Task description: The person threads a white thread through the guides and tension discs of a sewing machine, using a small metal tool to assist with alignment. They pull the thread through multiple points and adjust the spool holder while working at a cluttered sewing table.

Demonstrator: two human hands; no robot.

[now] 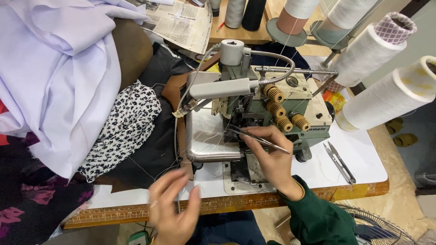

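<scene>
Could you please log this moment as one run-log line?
right hand: holds tweezers at overlock machine | left hand: pinches thread | thread snips: on table, untouched

right hand (272, 156): grips tweezers (259, 138) at overlock machine (254, 109) | left hand (175, 204): pinches white thread (178, 181)

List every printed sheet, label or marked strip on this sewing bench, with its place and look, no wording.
Newspaper: top centre behind the overlock machine, crumpled grey sheet with dark print.
Maker's label: machine's front right, small dark strip with pale lettering.
Ruler strip: along the table's front edge, yellowish with fine dark marks, between the left hand and right hand.
Patterned cone tip: top right, pink-and-white check.
</scene>
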